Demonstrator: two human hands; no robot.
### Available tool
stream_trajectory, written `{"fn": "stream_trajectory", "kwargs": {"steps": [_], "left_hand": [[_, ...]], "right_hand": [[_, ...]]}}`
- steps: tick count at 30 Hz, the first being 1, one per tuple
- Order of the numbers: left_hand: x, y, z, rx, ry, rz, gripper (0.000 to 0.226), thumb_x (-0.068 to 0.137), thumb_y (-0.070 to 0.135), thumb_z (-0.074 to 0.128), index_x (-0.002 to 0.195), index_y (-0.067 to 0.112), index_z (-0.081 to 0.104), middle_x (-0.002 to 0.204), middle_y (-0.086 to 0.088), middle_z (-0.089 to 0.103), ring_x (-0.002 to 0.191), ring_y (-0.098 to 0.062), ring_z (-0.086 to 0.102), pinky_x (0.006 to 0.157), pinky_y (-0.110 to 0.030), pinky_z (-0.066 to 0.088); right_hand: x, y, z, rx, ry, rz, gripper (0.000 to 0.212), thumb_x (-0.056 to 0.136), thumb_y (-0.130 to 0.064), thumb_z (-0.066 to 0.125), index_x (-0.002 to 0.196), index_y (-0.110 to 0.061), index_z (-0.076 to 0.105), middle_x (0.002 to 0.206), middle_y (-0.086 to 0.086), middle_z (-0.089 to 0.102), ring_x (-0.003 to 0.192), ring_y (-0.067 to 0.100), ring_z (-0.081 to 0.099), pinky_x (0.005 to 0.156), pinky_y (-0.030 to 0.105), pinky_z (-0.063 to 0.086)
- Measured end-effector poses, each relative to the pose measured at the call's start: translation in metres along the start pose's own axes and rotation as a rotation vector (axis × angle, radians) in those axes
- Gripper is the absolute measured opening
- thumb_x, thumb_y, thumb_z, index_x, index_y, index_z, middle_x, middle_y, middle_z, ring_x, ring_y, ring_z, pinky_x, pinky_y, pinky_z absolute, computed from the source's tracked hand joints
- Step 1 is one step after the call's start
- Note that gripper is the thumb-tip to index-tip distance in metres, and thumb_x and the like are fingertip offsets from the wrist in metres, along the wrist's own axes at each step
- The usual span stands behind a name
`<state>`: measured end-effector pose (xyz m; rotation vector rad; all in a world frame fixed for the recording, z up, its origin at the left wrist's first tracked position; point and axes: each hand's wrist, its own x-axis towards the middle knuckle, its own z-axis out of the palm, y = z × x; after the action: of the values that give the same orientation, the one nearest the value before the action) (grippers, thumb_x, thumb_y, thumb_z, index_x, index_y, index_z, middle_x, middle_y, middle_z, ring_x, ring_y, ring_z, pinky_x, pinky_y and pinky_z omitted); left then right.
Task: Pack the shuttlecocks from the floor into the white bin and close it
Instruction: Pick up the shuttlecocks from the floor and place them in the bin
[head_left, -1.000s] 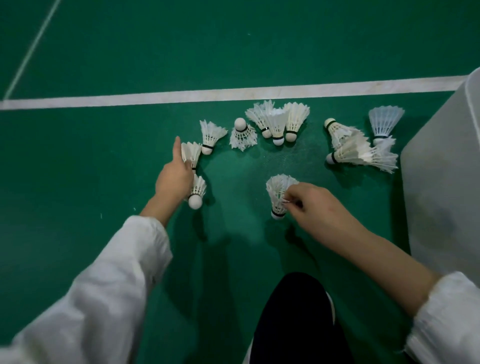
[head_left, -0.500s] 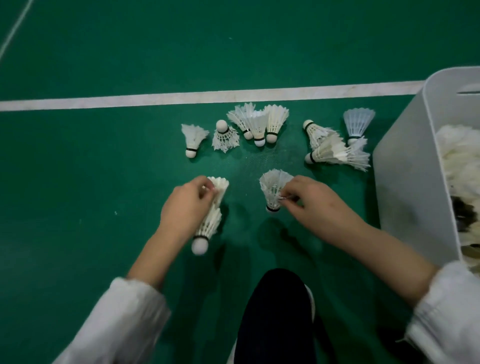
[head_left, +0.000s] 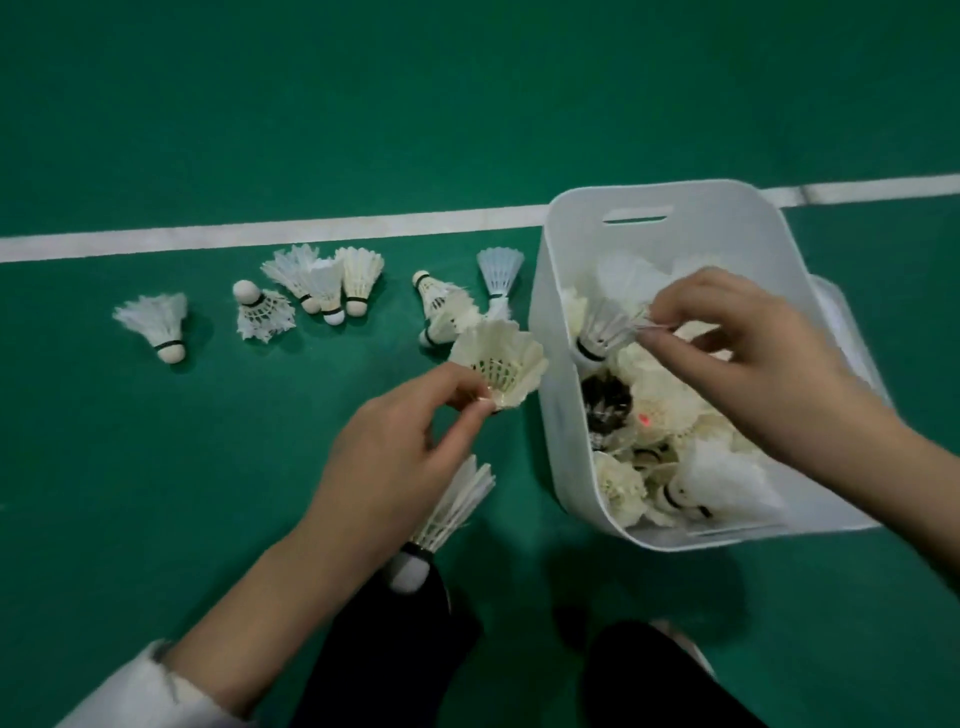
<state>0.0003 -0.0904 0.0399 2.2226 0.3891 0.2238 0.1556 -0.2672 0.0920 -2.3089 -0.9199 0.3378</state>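
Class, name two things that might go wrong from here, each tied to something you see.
The left hand holds a lower shuttlecock and pinches an upper shuttlecock by its feathers outside the white bin; either may drop.
The right hand pinches a third shuttlecock by its feather tips; these might bend.

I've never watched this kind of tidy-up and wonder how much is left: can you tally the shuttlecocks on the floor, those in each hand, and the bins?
Shuttlecocks on the floor: 8
Shuttlecocks held in the left hand: 2
Shuttlecock held in the right hand: 1
White bin: 1
Total: 12; the pile inside the bin is too heaped to count.
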Motion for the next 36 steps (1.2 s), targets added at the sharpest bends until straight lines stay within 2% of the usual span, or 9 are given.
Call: {"fn": "stream_trajectory", "kwargs": {"steps": [2, 5, 8, 13, 20, 23, 29, 33, 36], "left_hand": [[0.004, 0.010, 0.004, 0.015, -0.026, 0.036, 0.010, 0.085, 0.040, 0.052, 0.091, 0.034, 0.055, 0.085, 0.025, 0.062, 0.042, -0.012, 0.040, 0.043, -0.013, 0.029], [0.009, 0.021, 0.009, 0.008, -0.032, 0.050, 0.008, 0.087, 0.042, 0.057, 0.090, 0.035, 0.059, 0.087, 0.028, 0.061, 0.043, -0.015, 0.042, 0.042, -0.021, 0.034], [0.014, 0.033, 0.019, 0.023, -0.043, 0.088, 0.003, 0.085, 0.040, 0.060, 0.086, 0.039, 0.062, 0.078, 0.032, 0.059, 0.044, -0.010, 0.042, 0.042, -0.012, 0.032], [0.010, 0.047, 0.037, 0.033, -0.077, 0.138, 0.004, 0.086, 0.035, 0.058, 0.089, 0.037, 0.060, 0.080, 0.024, 0.060, 0.052, 0.001, 0.045, 0.050, -0.008, 0.033], [0.017, 0.052, 0.044, 0.055, -0.051, 0.174, 0.005, 0.086, 0.028, 0.058, 0.089, 0.027, 0.062, 0.081, 0.017, 0.059, 0.058, 0.012, 0.046, 0.056, -0.004, 0.032], [0.017, 0.053, 0.044, 0.133, -0.064, 0.206, 0.011, 0.088, 0.036, 0.052, 0.092, 0.031, 0.060, 0.083, 0.018, 0.058, 0.060, 0.004, 0.048, 0.056, -0.013, 0.038], [0.018, 0.061, 0.036, 0.168, -0.063, 0.269, 0.012, 0.089, 0.039, 0.048, 0.095, 0.033, 0.056, 0.087, 0.023, 0.056, 0.059, -0.007, 0.047, 0.056, -0.021, 0.041], [0.017, 0.065, 0.039, 0.159, -0.103, 0.274, 0.012, 0.090, 0.038, 0.048, 0.094, 0.032, 0.057, 0.086, 0.024, 0.053, 0.060, 0.001, 0.046, 0.056, -0.013, 0.038], [0.016, 0.067, 0.041, 0.144, -0.128, 0.285, 0.013, 0.089, 0.034, 0.050, 0.094, 0.027, 0.059, 0.085, 0.025, 0.053, 0.068, 0.015, 0.046, 0.062, -0.001, 0.035]], "right_hand": [[-0.015, 0.020, -0.014, 0.033, 0.157, 0.147, 0.018, 0.087, -0.027, 0.059, 0.075, -0.038, 0.053, 0.088, -0.015, 0.056, 0.079, -0.002, 0.057, 0.067, 0.004, 0.043], [-0.033, 0.052, -0.026, 0.029, 0.264, 0.366, 0.006, 0.088, -0.026, 0.060, 0.082, -0.027, 0.059, 0.090, -0.007, 0.058, 0.076, 0.004, 0.056, 0.061, 0.015, 0.040], [-0.038, 0.081, -0.029, -0.143, 0.202, 0.454, 0.015, 0.090, -0.023, 0.057, 0.098, -0.013, 0.065, 0.098, 0.000, 0.057, 0.081, 0.016, 0.055, 0.071, 0.025, 0.037], [-0.038, 0.110, -0.023, -0.357, 0.168, 0.423, 0.020, 0.091, -0.016, 0.054, 0.100, -0.004, 0.067, 0.104, 0.011, 0.060, 0.088, 0.031, 0.060, 0.079, 0.034, 0.045], [-0.030, 0.142, 0.005, -0.455, -0.086, 0.496, 0.019, 0.087, -0.008, 0.052, 0.087, -0.002, 0.071, 0.092, 0.016, 0.069, 0.083, 0.033, 0.062, 0.073, 0.037, 0.050], [-0.029, 0.150, 0.010, -0.458, -0.128, 0.535, 0.018, 0.084, -0.006, 0.053, 0.088, -0.003, 0.071, 0.094, 0.016, 0.070, 0.084, 0.033, 0.062, 0.075, 0.039, 0.052], [-0.042, 0.135, 0.000, -0.443, -0.114, 0.443, 0.034, 0.091, -0.021, 0.054, 0.124, -0.017, 0.056, 0.139, 0.006, 0.043, 0.123, 0.028, 0.044, 0.101, 0.035, 0.035], [-0.061, 0.082, -0.011, -0.070, 0.289, 0.118, 0.023, 0.089, -0.012, 0.058, 0.110, -0.019, 0.063, 0.107, -0.003, 0.062, 0.097, 0.009, 0.057, 0.085, 0.023, 0.046], [-0.075, 0.048, 0.001, 0.230, 0.123, -0.036, 0.042, 0.087, -0.022, 0.059, 0.124, -0.039, 0.048, 0.098, -0.020, 0.060, 0.086, 0.001, 0.059, 0.076, 0.012, 0.047]]}}
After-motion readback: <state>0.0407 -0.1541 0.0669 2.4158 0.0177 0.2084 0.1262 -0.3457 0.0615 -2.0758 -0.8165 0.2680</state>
